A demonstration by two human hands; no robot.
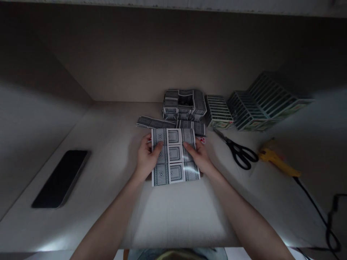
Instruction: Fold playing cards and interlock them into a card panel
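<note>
Phone: a dark-screened phone (61, 180) lies flat and aslant on the pale counter (176, 216), well apart from the other objects.
Flat strip: a strip of patterned cards (155, 122) lies behind the left hand (148, 155), reaching toward the panel's far edge.
Left hand: gripping the left edge of the card panel (175, 155), thumb on the upper face, fingers beneath.
Card panel: held between the two hands at the middle of the counter; three columns of three patterned card backs, the middle column showing broad white borders, with glare on the right column.
Card box: a block built of patterned cards (199, 103), with an opening in its top, stands behind the panel near the rear wall (130, 65).
Short strips: a small pile of card strips (191, 127) lies between the box and the panel; a red-marked card (202, 140) shows beside the panel's far right corner.
Right hand (201, 157): gripping the panel's right edge, thumb likewise on top.
Ribbed blocks: a small striped block (219, 112) stands just beside the card box, with a larger stepped group (252, 112) to its right.
Scissors: black-handled scissors (238, 151) lie with blades toward the small block.
Yellow tool: apparently a glue gun (280, 162), though dim light blurs it; a black cable (311, 196) trails from its end.
</note>
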